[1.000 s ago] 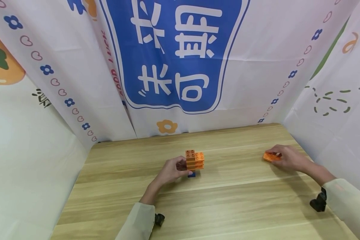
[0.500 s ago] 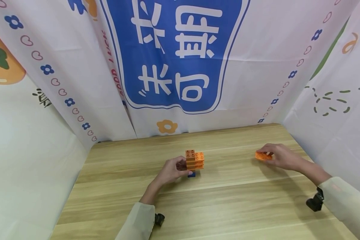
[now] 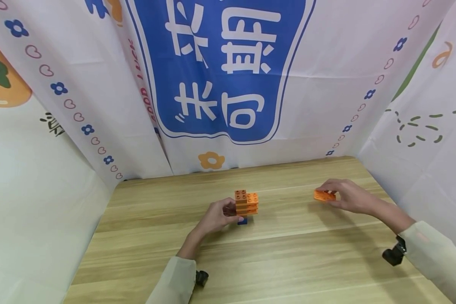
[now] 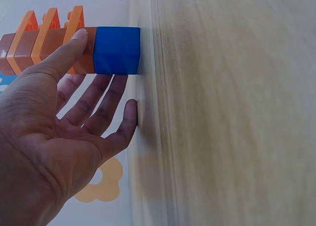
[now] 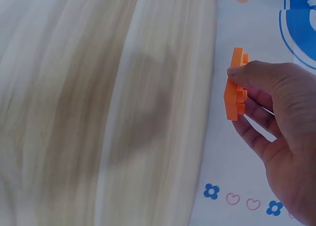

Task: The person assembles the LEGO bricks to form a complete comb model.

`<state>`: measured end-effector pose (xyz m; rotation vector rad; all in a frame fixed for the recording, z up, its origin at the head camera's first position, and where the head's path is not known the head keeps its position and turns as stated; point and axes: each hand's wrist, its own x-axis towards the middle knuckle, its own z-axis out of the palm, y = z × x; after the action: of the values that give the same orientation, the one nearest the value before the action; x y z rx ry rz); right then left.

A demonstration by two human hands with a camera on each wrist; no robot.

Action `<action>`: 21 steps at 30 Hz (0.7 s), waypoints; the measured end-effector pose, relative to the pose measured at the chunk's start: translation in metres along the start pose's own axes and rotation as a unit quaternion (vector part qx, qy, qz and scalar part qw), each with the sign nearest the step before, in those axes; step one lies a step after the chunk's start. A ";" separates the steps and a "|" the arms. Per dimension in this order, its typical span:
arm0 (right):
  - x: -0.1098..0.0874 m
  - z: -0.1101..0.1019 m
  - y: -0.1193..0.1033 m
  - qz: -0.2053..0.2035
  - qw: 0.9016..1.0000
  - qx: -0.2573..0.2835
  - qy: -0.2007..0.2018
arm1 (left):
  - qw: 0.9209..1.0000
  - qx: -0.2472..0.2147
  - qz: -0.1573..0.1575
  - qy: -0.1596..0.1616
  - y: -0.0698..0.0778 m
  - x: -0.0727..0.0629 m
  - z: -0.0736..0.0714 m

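Near the middle of the table stands an upright stack of toy building bricks, with a blue brick (image 4: 117, 50) at its base and brown bricks (image 3: 241, 196) above. Flat orange bricks (image 3: 252, 198) sit between the brown ones and stick out to the right. My left hand (image 3: 214, 216) grips this stack low from its left side, thumb in front; the left wrist view shows the thumb near the lowest orange layer. Off to the right, my right hand (image 3: 347, 195) pinches a flat orange brick (image 5: 233, 92) between thumb and fingers, held above the table with its studs visible.
The wood-grain table (image 3: 289, 261) reaches back to a printed white cloth (image 3: 308, 126) hanging behind it. More cloth hangs along the left and right sides. A small black camera (image 3: 394, 254) is strapped at the right wrist, another black camera (image 3: 202, 278) at the left.
My right hand has moved left across the table with the flat orange brick, toward the stack. My left hand and the stack have stayed in place.
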<state>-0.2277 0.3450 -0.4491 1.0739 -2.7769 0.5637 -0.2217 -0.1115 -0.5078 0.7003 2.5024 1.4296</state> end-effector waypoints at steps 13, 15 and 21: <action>0.018 -0.006 -0.022 -0.051 0.999 -0.002 0.011 | 1.000 0.001 -0.002 0.004 -0.001 -0.001 0.001; 0.021 -0.008 -0.027 -0.052 0.999 -0.001 0.008 | 1.000 0.002 -0.003 0.003 -0.002 -0.001 0.001; 0.031 -0.011 -0.037 -0.064 0.998 0.006 0.006 | 1.000 0.001 0.001 0.005 -0.001 0.000 0.001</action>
<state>-0.2267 0.3044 -0.4201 1.2357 -2.6744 0.5687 -0.2219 -0.1111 -0.5091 0.6992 2.5116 1.4355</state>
